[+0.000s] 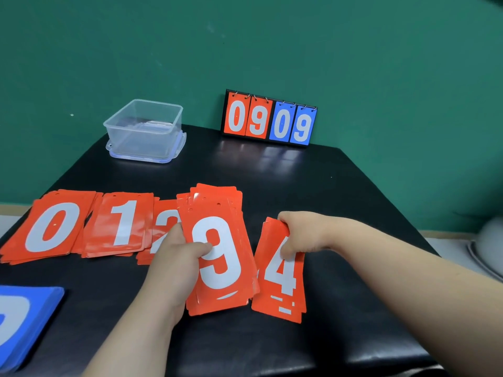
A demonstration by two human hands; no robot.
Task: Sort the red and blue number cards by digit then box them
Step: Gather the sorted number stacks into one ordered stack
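Right grip pinches the 4 cards at twelve o'clock (left grip clasps the 9 stack), best squaring them before release.

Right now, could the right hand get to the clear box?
Probably not easily. The right hand pinches the 4 cards, and the box sits at the far left, beyond the 9 stack held in the left hand. It would have to cross over.

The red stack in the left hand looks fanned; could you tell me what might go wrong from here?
The fanned red stack in the left hand could slip and spill onto the 2 pile behind it, mixing digits. The 4 pile pinched by the right hand lies staggered, so it may scatter.
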